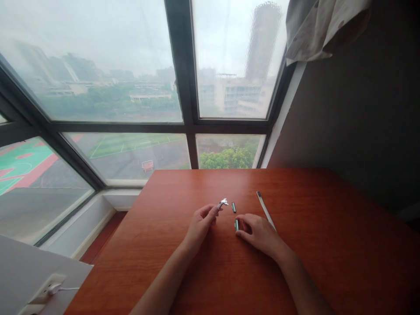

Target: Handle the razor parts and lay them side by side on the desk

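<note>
My left hand (201,224) pinches a silvery razor handle (221,204) between thumb and fingers, its bare metal head end pointing up and to the right. Most of the handle is hidden inside the hand. Across from it, my right hand (257,232) grips a small razor cartridge (236,225) by its two ends, thumb at the near end and index finger at the far end. The cartridge has a green strip along it. A second razor cartridge (233,207), dark with a pale green stripe, lies on the table just beyond the right fingertips.
A toothbrush (265,209) with a white handle and dark bristles lies slantwise behind my right hand, partly covered by it. The reddish wooden table (157,271) runs up to large windows (131,153). A wall socket with a white plug (54,288) is at lower left.
</note>
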Tool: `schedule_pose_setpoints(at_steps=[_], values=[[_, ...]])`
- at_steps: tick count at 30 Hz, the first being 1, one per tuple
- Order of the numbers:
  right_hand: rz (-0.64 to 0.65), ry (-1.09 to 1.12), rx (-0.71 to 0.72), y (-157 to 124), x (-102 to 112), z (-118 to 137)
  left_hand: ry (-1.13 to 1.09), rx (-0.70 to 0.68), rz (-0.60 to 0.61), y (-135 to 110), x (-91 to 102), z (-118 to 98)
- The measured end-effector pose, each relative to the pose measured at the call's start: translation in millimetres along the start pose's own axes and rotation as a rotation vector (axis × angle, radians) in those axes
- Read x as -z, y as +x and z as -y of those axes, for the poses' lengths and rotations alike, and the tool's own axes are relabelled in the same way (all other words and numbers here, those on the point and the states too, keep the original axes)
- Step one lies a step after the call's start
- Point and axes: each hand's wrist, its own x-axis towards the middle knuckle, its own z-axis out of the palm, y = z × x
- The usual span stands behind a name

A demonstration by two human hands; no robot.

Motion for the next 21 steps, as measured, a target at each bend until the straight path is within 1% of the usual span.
schedule_pose_setpoints(at_steps=[6, 21], values=[[0.023, -0.028, 0.022, -0.4, 0.3, 0.9, 0.01, 0.008, -0.007, -0.2, -0.5, -0.7], [0.049, -0.099, 0.023, -1.3, 3.0, 4.1, 0.035, -0.008, 0.032, -3.1, -0.6, -5.4]])
